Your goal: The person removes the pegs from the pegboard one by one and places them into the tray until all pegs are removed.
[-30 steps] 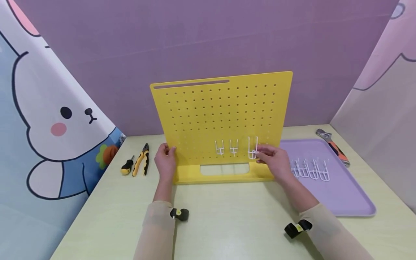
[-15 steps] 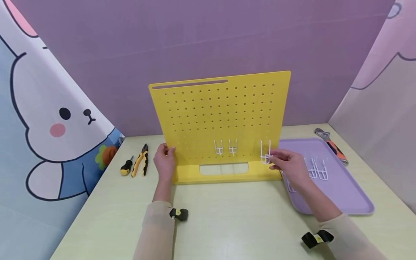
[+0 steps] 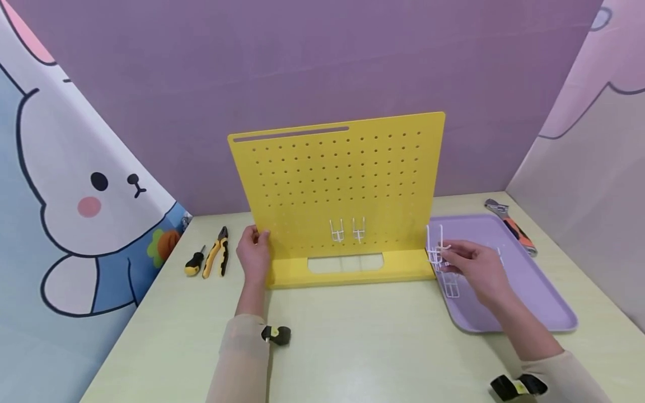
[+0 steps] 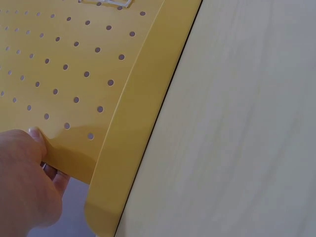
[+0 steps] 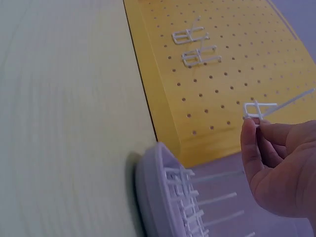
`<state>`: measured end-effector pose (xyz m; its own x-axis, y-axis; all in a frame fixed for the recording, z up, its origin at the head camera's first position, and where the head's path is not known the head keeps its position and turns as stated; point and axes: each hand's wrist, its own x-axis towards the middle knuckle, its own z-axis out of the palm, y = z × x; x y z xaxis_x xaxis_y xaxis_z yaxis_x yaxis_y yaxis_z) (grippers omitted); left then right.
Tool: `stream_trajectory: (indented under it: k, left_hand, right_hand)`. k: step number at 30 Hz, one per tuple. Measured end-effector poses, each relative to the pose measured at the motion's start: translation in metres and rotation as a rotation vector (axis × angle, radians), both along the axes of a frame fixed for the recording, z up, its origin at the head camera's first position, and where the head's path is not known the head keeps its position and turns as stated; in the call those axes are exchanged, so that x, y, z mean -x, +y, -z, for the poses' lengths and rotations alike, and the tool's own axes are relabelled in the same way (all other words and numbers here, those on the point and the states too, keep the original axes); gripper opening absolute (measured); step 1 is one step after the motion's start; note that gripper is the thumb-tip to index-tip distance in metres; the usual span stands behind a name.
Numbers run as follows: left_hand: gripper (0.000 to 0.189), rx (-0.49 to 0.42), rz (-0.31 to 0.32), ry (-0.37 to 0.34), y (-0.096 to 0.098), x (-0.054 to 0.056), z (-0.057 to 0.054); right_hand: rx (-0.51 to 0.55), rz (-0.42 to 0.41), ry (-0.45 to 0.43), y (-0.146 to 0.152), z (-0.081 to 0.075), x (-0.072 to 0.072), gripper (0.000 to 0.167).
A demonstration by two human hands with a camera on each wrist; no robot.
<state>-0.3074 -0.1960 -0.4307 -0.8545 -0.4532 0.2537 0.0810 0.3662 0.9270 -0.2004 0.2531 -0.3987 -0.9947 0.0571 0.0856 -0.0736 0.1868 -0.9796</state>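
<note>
A yellow pegboard (image 3: 342, 173) stands upright on its base in the middle of the table. My left hand (image 3: 253, 254) grips its left edge, thumb on the front and fingers behind, as the left wrist view shows too. Two white wire hooks, one (image 3: 337, 230) beside the other (image 3: 358, 230), hang low on the board. Between thumb and fingers my right hand (image 3: 478, 271) pinches another white wire pegboard hook (image 5: 253, 109), held just right of the board above the left side of the purple tray (image 3: 534, 302). Several more hooks (image 5: 187, 202) lie in that tray, partly hidden by my right hand in the head view.
A short screwdriver (image 3: 194, 262) and yellow-black pliers (image 3: 217, 252) lie on the table left of the board. Behind the tray's far right side is an adjustable wrench (image 3: 511, 226). A purple wall (image 3: 322, 61) rises behind the table.
My right hand has carried the pinched hook rightward, from in front of the pegboard's lower right to over the tray. The left hand keeps its grip on the board's edge.
</note>
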Motion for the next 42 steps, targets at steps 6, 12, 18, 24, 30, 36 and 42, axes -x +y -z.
stream_trajectory:
  k: [6, 12, 18, 24, 30, 36, 42]
  left_hand:
    - [0.02, 0.017, -0.001, 0.009, -0.002, 0.0, 0.004]
    - [0.02, 0.024, -0.001, 0.012, -0.003, -0.001, 0.007]
    - [0.019, 0.024, -0.009, 0.01, -0.004, -0.003, 0.008]
    - [0.02, 0.028, -0.017, -0.009, -0.005, -0.004, 0.008]
    - [0.019, 0.033, -0.025, -0.009, -0.005, -0.004, 0.005]
    - [0.019, 0.022, -0.02, -0.011, -0.002, -0.001, 0.003]
    - [0.019, 0.019, -0.019, -0.006, -0.001, 0.0, 0.002]
  right_hand:
    - [0.104, -0.018, 0.021, 0.021, 0.002, -0.006, 0.029]
    - [-0.01, -0.056, -0.022, 0.041, 0.003, -0.009, 0.039]
    - [-0.15, -0.084, -0.107, 0.057, 0.004, -0.009, 0.05]
    - [-0.197, -0.121, -0.154, 0.07, 0.009, -0.008, 0.045]
    - [-0.185, -0.219, -0.187, 0.078, 0.014, -0.007, 0.041]
    - [-0.231, -0.259, -0.264, 0.086, 0.016, -0.01, 0.04]
    - [-0.244, -0.281, -0.339, 0.091, 0.02, -0.012, 0.035]
